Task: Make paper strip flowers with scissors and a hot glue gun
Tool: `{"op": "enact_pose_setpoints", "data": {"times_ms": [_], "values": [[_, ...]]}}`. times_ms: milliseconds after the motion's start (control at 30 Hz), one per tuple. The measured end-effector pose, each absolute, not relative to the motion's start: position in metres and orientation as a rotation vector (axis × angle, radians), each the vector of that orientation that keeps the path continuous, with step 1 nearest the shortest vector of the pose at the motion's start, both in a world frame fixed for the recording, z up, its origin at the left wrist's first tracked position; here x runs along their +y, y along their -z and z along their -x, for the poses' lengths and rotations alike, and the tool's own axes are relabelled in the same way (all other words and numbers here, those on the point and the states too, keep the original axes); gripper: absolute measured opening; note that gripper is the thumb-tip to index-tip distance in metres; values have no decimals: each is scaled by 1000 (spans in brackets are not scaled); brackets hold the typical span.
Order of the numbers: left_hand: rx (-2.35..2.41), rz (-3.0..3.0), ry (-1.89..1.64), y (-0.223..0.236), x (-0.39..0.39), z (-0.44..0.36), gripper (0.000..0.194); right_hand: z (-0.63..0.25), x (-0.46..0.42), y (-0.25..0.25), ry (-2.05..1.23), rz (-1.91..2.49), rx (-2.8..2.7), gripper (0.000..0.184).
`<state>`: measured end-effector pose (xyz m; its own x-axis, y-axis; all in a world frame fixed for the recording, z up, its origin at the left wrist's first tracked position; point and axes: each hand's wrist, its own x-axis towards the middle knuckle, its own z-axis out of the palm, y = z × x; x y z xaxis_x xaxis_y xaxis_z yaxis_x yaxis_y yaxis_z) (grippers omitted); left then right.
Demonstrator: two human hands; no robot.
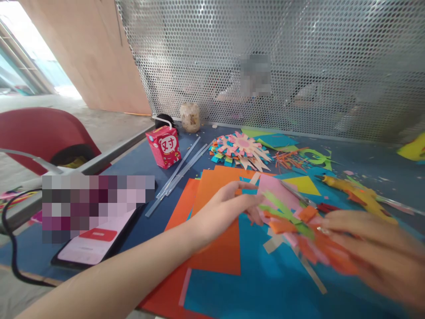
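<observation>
Paper strips [288, 215] in green, orange and pink are bunched between the two hands, toward the near right corner of the blue table [133, 166]. The left hand [229, 201] has thumb and forefinger stretched toward the bunch, a gap between them; whether they pinch a strip, I cannot tell. The right hand [375, 243] is blurred at the bunch's orange end, its grip unclear. Beneath spreads a blue sheet [212, 292], with orange sheets [222, 252] to the left. A yellow glue gun [365, 197] lies just beyond the right hand. Fringed paper rosettes [244, 144] are piled toward the table's back edge. A red drink carton [164, 148] stands near the left edge, a phone [83, 254] by the near left corner.
</observation>
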<state>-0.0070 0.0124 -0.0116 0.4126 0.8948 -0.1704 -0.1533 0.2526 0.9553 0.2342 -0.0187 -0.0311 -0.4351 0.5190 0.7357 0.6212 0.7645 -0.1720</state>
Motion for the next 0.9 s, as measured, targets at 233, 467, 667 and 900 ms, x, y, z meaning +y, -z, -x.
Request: {"op": "enact_pose_setpoints", "data": {"times_ms": [233, 467, 667, 900], "values": [[1123, -1481, -1163, 18, 16, 9, 42, -221, 10, 34, -861, 1001, -1514, 12], [1055, -1437, -1098, 24, 18, 8, 29, -216, 14, 40, -1336, 1143, -1333, 21], [1087, -1421, -1054, 22, 19, 5, 36, -217, 17, 42, -1359, 1150, -1381, 23], [1066, -1229, -1023, 24, 21, 2, 43, -216, 15, 37, -1311, 1182, -1450, 22]]}}
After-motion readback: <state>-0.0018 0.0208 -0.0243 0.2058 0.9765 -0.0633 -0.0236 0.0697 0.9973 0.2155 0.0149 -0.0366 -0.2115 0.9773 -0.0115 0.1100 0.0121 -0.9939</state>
